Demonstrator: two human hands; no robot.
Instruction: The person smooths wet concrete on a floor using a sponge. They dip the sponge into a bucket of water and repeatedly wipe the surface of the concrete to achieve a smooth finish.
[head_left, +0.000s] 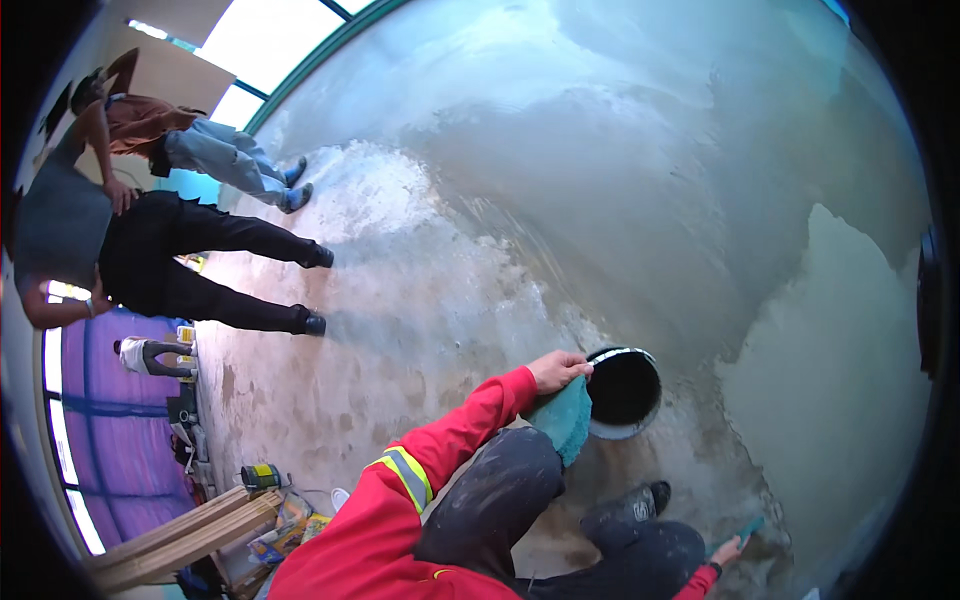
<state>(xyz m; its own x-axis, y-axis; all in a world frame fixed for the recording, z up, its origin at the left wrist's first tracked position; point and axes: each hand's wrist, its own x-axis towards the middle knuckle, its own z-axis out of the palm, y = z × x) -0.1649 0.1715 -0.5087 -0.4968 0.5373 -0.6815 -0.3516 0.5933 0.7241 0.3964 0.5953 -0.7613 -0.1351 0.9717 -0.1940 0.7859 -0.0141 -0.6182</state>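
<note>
My left hand [558,371] is closed at the rim of a dark round bucket [657,402], whose mouth faces up toward me. Just under that hand, a teal piece [563,425] with a rough lower edge lies between my knee and the bucket. Whether it is cloth or part of the bucket, I cannot tell. At the lower right, my right hand [728,552] grips a thin teal tool [750,531] close to the floor; its exact kind is unclear. The floor beside it has a pale grey, smooth patch [835,370] with an irregular edge.
Two people stand at the upper left, one in black trousers [160,245], one in jeans [220,155]; another bends farther back [152,357]. Wooden planks [190,535], a green-and-black container [261,477] and packages [285,530] lie lower left. Wet-looking grey floor [620,190] spreads ahead.
</note>
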